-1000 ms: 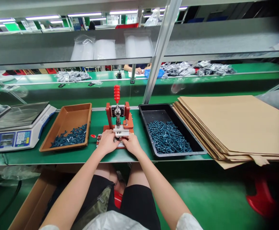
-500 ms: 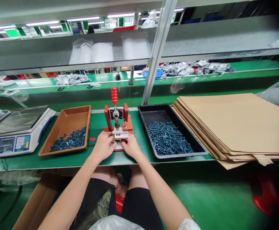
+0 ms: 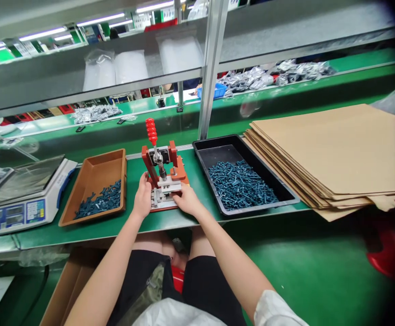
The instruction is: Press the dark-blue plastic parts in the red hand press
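Observation:
A small press with red side arms and an upright red handle (image 3: 151,131) stands on the green table. My left hand (image 3: 143,197) is at the left side of its base, fingers pointing up along the frame; no part shows in it. My right hand (image 3: 186,199) is at the right of the metal fixture (image 3: 168,184), its thumb and fingers pressed together at the fixture's edge. Whatever they may hold is hidden. A brown tray (image 3: 97,172) with blue pieces lies to the left, and a black tray (image 3: 217,154) with many blue pieces lies to the right.
A scale (image 3: 21,213) sits at the far left. Stacked cardboard sheets (image 3: 333,154) lie on the right. A metal post (image 3: 211,68) rises behind the table, beside a shelf with plastic bags (image 3: 129,68).
My left hand has drawn back leftward from the fixture, and its fingers have straightened. My right hand stays at the fixture. The view has tilted and shifted.

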The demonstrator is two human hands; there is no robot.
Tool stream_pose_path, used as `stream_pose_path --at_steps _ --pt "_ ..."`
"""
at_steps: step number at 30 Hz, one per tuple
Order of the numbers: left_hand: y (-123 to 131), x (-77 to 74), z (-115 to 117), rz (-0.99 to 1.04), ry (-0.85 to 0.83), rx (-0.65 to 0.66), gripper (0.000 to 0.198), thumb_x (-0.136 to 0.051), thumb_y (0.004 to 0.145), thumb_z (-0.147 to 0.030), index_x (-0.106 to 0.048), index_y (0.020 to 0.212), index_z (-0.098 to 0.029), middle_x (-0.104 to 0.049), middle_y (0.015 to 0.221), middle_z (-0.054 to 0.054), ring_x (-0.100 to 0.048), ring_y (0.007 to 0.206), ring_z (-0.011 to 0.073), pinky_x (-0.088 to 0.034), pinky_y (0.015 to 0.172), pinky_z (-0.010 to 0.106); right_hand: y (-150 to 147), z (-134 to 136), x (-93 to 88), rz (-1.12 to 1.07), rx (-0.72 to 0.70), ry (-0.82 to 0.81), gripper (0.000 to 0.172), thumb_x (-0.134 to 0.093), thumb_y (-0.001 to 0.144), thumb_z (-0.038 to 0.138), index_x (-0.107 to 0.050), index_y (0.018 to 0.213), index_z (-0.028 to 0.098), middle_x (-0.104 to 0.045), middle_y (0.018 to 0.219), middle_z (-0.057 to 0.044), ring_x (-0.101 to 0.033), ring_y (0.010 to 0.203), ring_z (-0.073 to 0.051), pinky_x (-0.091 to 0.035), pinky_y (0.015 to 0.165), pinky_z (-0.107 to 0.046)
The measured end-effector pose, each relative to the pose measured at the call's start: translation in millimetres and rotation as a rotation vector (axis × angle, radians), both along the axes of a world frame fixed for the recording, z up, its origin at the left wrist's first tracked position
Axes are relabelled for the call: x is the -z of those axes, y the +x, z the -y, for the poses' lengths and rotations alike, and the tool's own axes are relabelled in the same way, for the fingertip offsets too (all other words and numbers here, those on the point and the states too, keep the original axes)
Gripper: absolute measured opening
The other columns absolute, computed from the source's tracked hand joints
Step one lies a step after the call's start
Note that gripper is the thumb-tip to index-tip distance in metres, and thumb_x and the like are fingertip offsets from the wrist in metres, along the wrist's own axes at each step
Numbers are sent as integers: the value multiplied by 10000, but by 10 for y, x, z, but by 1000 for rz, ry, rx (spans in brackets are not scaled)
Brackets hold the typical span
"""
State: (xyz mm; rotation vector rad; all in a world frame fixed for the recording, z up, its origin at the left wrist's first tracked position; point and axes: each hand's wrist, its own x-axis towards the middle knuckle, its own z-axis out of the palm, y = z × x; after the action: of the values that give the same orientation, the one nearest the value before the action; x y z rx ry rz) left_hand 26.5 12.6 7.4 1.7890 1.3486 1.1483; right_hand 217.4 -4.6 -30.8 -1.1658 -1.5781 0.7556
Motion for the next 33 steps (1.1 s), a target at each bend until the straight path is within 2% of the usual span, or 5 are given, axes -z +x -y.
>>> stream_pose_path --at_steps 4,8,12,18,33 --pt "-64 -26 31 -205 -15 122 707 -228 987 -657 -321 1546 -235 -397 1612 84 -319 1519 221 -305 1236 398 93 -113 -18 -76 -60 -165 416 -631 764 81 -699 1165 170 -749 1146 -75 -705 1045 -235 -535 987 -394" --pt "-98 -125 -79 -32 -125 48 696 -212 992 -646 -318 1538 -227 -410 1601 113 -409 1471 224 -385 1187 393 102 -134 -44 -96 -134 -192 393 -616 734 54 -748 1083 178 -775 1077 -57 -714 1047 -243 -532 1001 -393" --pt "89 -564 -90 229 178 -132 621 -323 982 -629 -433 1449 -235 -430 1572 141 -399 1471 272 -327 1221 463 66 -100 -59 -106 -111 -192 385 -599 728 63 -762 1057 180 -782 1054 -50 -724 1026 -253 -551 966 -386" --pt "584 -1139 257 295 541 227 535 -413 976 -571 -452 1403 -252 -582 1347 130 -566 1276 276 -429 1128 470 43 -51 -143 -113 -101 -199 395 -547 711 32 -762 1005 184 -786 1042 -36 -734 985 -242 -562 930 -358" --pt "727 -1107 267 339 636 100 384 -395 1003 -526 -525 1224 -241 -588 1152 92 -580 1114 221 -451 1047 406 64 -112 -28 -13 -49 -145 453 -545 676 14 -753 1021 222 -786 1018 -15 -725 990 -231 -557 891 -328"
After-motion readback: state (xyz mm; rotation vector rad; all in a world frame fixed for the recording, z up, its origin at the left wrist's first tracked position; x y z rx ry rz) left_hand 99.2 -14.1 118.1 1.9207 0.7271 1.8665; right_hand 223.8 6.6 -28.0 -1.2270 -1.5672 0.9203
